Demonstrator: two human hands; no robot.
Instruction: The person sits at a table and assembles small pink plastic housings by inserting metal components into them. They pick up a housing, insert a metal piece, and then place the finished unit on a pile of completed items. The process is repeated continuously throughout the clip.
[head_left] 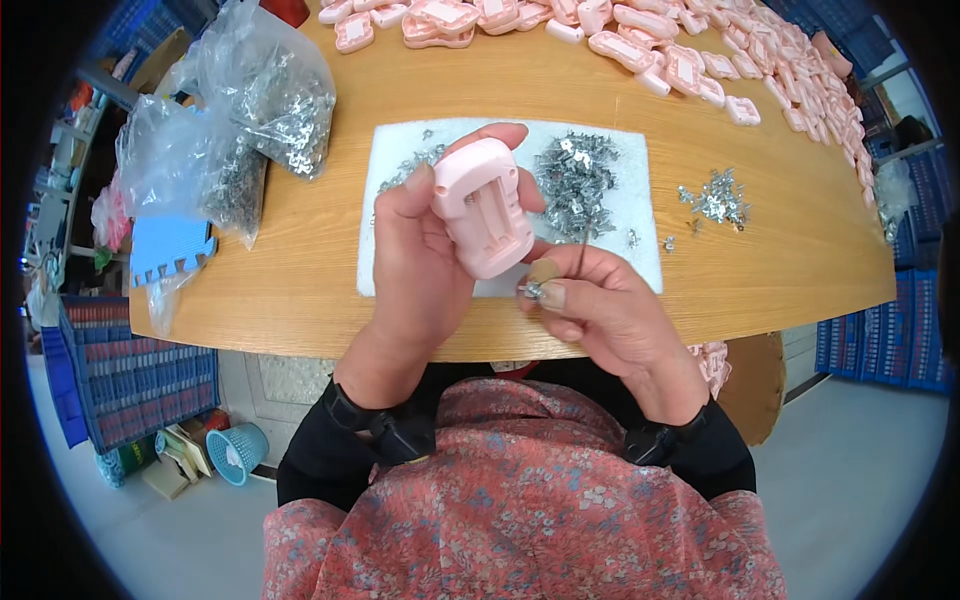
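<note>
My left hand point(425, 250) grips a pink plastic housing point(462, 160) by its sides, tilted up, with its long open compartment facing me. Just right of the housing's lower end, my right hand point(610, 305) pinches small shiny metal clips point(532, 290) between thumb and forefinger. A tan covering wraps a fingertip there. Something thin and dark rises beside that hand's fingers; its kind cannot be made out. Under both hands lies a white foam sheet point(645, 220). It bears a dense heap of metal clips point(575, 185) and a looser pile point(415, 165), partly hidden by my left hand.
Many pink housings point(680, 70) are heaped along the table's far and right edges. Clear bags of metal parts point(285, 110) stand at the left, beside a blue foam mat point(170, 250). A small scatter of clips point(722, 197) lies right of the sheet on the wooden table point(800, 280).
</note>
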